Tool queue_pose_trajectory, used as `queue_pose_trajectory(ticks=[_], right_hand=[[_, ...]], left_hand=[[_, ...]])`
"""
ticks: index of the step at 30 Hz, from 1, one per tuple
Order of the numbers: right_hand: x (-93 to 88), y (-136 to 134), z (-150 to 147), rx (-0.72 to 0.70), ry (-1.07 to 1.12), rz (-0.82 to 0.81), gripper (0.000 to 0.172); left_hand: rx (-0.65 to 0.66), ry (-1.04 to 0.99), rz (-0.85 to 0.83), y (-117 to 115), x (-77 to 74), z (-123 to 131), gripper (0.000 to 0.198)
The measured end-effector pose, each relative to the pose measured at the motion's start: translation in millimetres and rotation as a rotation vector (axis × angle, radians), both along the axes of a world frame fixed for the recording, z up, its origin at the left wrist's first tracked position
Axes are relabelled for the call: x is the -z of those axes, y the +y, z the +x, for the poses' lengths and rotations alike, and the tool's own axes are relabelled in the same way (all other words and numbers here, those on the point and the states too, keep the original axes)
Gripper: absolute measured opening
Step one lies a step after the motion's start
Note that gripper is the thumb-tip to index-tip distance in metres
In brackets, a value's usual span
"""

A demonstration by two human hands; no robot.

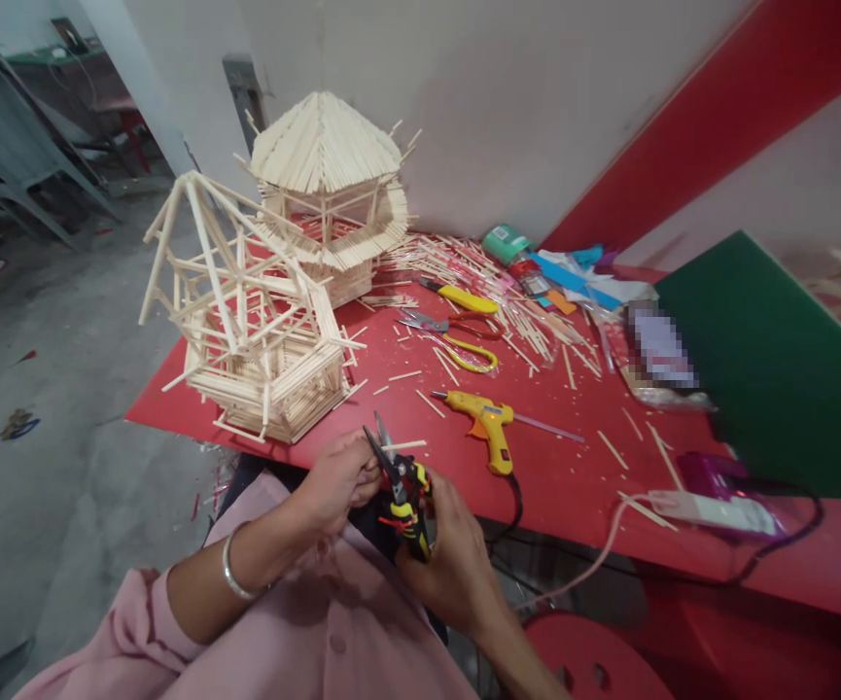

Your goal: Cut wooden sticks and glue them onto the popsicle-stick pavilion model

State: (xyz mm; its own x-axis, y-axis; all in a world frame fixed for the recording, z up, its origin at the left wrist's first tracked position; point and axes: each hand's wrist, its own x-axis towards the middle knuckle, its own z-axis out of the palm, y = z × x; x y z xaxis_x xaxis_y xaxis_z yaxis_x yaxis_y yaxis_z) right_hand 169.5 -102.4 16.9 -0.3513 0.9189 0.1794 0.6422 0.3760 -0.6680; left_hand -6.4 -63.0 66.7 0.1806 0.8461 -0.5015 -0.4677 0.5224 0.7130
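Observation:
My right hand (451,554) grips the black, yellow and red handles of a pair of cutters (400,481) at the table's near edge. The blades point up and left. My left hand (339,476), a silver bangle on its wrist, pinches a thin wooden stick (403,445) that lies across the open blades. Just beyond, an unfinished stick house frame (249,321) stands on the red table (558,476). Behind it stands a finished stick hut with a cone roof (329,185).
A yellow glue gun (489,425) lies right of my hands, its cord running off the edge. Yellow-handled snips (456,335), loose sticks (464,267), tape and paper scraps litter the middle. A green board (777,360), a power strip (712,510) and a purple item sit right.

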Motion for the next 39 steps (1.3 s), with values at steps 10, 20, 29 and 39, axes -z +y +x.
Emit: queue_pose_trajectory(ticks=[10,20,29,39], right_hand=[[-14.0,20,8,0.244,-0.396,0.475,0.068],[-45.3,45,39,0.183,-0.727,0.955,0.062],[-44.8,34,72,0.09,-0.106,-0.28,0.075],[-56.9,34,48,-0.107,0.18,-0.752,0.048]], left_hand=[[-0.189,0.121,0.099,0,4.8,-1,0.063],[0.097,-0.056,-0.084,-3,-12.7,3,0.055],[-0.07,0.343,0.249,3,9.0,-8,0.054],[0.043,0.6,0.493,6,16.5,-9,0.032]])
